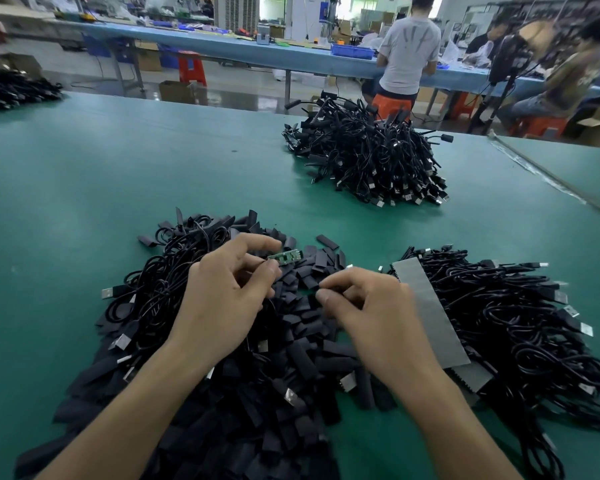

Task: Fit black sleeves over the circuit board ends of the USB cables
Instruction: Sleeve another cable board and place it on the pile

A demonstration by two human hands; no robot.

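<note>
Just above centre of frame: green circuit board (pixel 285 257), pinched at its left end between thumb and forefinger of left hand (pixel 222 299), remaining fingers curled loosely below. Free end pointing right, bare, no sleeve on it.

Right hand (pixel 371 306) lower right of the board and apart from it. Fingers curled, thumb and forefinger tips drawn together low over the heap of black sleeves (pixel 291 358). Cannot tell whether pinching a sleeve or nothing yet.

Sleeves heaped from centre down to lower left, mixed at left with loose USB cables (pixel 160 278). Second cable pile (pixel 506 306) at right, grey flat strip (pixel 426 306) lying across its near edge. Third pile (pixel 371 157) upper centre, well apart, all on green table (pixel 84 185).

Handling, by judgement:
- **Board:** light, thin, stiff, probably weakest at the cable joint. Hold by the long edges or at the cable end, off the component face, leaving the free end clear for the sleeve mouth.
- **Sleeve:** light, soft, lying flattened. Likely needs a squeeze across its folded edges to open the mouth. Pinch near one end, not across the middle, to avoid shutting it.
- **Fit:** matte surface, probably not slippery, and likely snug, so expect drag.
- **Risk:** a board corner snagging on the sleeve lip, or strain at the joint from an off-axis push.
</note>
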